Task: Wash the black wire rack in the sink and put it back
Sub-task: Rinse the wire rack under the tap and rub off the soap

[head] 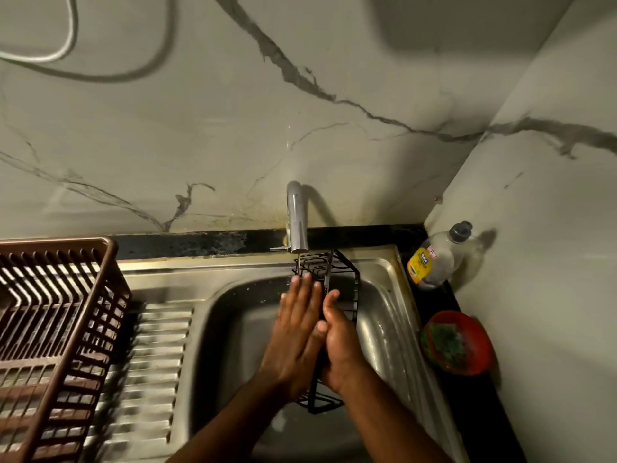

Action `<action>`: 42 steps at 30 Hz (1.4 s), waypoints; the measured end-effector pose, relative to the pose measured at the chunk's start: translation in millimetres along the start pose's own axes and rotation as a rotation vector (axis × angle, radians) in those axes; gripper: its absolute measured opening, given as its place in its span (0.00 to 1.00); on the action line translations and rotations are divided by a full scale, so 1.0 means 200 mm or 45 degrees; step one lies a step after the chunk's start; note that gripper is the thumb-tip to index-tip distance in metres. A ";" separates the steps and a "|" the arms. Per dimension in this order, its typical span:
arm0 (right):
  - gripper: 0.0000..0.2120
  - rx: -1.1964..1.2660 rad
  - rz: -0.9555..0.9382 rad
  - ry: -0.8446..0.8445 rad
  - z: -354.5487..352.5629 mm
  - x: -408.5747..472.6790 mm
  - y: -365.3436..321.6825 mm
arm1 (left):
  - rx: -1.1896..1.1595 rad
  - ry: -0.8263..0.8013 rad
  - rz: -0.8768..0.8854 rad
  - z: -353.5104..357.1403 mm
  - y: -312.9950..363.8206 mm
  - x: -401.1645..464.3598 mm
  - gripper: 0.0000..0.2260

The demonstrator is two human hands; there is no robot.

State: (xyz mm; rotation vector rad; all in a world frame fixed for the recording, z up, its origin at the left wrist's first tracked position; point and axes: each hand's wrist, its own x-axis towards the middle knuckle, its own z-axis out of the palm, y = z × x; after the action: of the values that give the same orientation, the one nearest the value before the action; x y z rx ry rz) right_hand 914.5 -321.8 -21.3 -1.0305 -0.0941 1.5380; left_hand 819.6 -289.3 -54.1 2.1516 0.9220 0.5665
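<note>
Beside the sink [384,315], a yellow-labelled bottle [434,259] was seen, its print unreadable. Under the tap [297,222], the black wire rack [344,279] was gripped by the right hand [340,349]; the left hand [293,332] was pressed flat, fingers extended.
</note>
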 end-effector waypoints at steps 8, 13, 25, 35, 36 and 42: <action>0.21 -0.084 -0.017 0.051 0.01 0.01 -0.03 | 0.206 -0.005 0.011 -0.03 0.00 0.11 0.30; 0.15 -0.596 -0.034 0.147 0.00 -0.02 0.03 | 0.296 0.054 -0.200 -0.14 -0.05 0.29 0.37; 0.14 -1.046 0.002 0.165 0.00 0.08 0.04 | -0.005 -0.039 -0.440 -0.23 -0.02 0.35 0.19; 0.26 -0.543 -0.176 0.176 0.00 0.09 0.11 | 0.001 0.005 -0.170 -0.26 -0.02 0.27 0.20; 0.31 -0.510 -0.206 0.209 0.00 0.10 0.11 | 0.040 0.032 -0.142 -0.25 -0.03 0.25 0.17; 0.17 -0.517 -0.391 0.335 -0.01 0.13 0.08 | 0.325 -0.052 -0.188 -0.20 -0.05 0.23 0.33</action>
State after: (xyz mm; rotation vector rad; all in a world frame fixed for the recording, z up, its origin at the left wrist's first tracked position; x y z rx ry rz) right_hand 906.7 -304.8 -46.3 -1.4567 -0.3750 1.1157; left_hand 820.5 -233.3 -30.6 2.2845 1.1720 0.3463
